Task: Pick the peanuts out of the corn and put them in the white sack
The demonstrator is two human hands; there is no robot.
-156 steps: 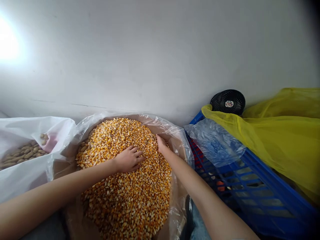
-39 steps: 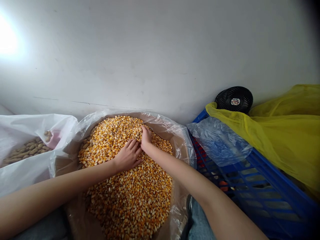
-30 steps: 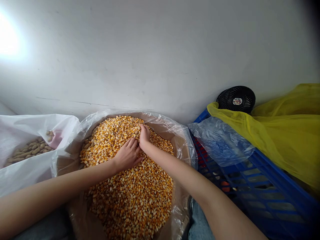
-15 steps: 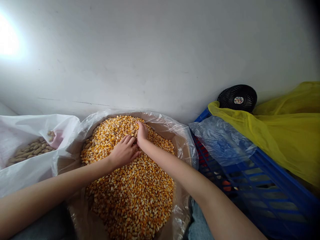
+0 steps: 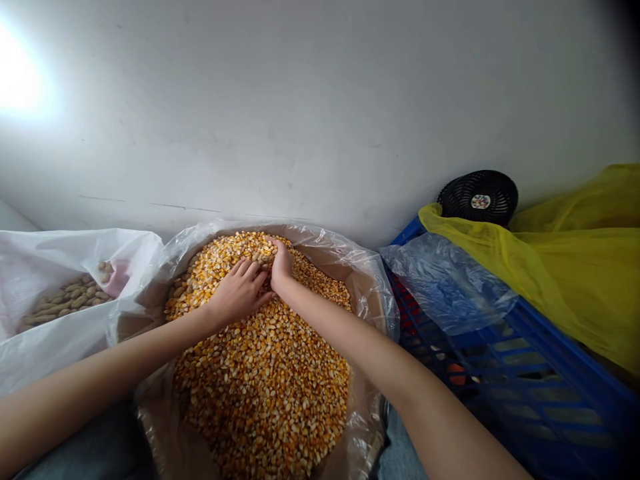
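A heap of dried yellow corn kernels (image 5: 270, 380) fills a box lined with a clear plastic bag (image 5: 373, 293). My left hand (image 5: 241, 288) rests palm down on the upper part of the heap, fingers slightly apart and bent, their tips against the kernels. Close beside it, my right hand (image 5: 281, 267) is turned on its side with the thumb up, cupped around some kernels. The fingers of that hand are mostly hidden by the corn. A few paler, larger pieces lie among the kernels between the hands; their kind is unclear.
To the left, a white sack (image 5: 65, 257) holds peanuts in shells (image 5: 70, 297) and a pink scoop-like item (image 5: 119, 277). On the right stands a blue plastic crate (image 5: 530, 353) with clear plastic (image 5: 450, 280), yellow mesh (image 5: 565, 267) and a black fan (image 5: 480, 198). A wall rises behind.
My left hand has shifted slightly left and up, its fingers a little further from my right hand. The right hand has tilted slightly left, with more kernels showing against it.
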